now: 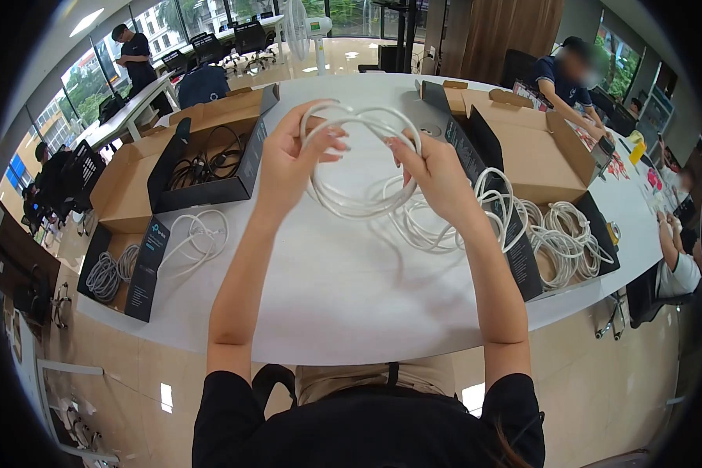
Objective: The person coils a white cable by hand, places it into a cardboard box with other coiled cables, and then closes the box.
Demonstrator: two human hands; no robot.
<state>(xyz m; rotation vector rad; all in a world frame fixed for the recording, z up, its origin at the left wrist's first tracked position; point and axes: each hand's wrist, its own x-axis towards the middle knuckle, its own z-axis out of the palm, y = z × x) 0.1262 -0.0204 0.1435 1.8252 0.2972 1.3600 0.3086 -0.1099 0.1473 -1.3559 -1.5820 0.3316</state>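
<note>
Raised over the white table (pixel 312 288), a looped coil of white cable (pixel 351 210) hangs between my two hands. My left hand (pixel 298 152) grips the coil's upper left side, fingers curled through the loops. On the right side of the coil, my right hand (pixel 435 173) pinches the strands between thumb and fingers. Behind and below the right hand, loose loops of white cable (pixel 423 232) lie on the table and reach toward the right box. Another loose white cable (pixel 203 243) rests on the table left of my left forearm.
At right, an open black box (pixel 529 261) holds coiled white cables (pixel 565 242). On the left, one open box (pixel 249 168) contains black cables (pixel 207 168) and another (pixel 144 269) grey coils (pixel 111 273). A person (pixel 573 78) works at the table's far right.
</note>
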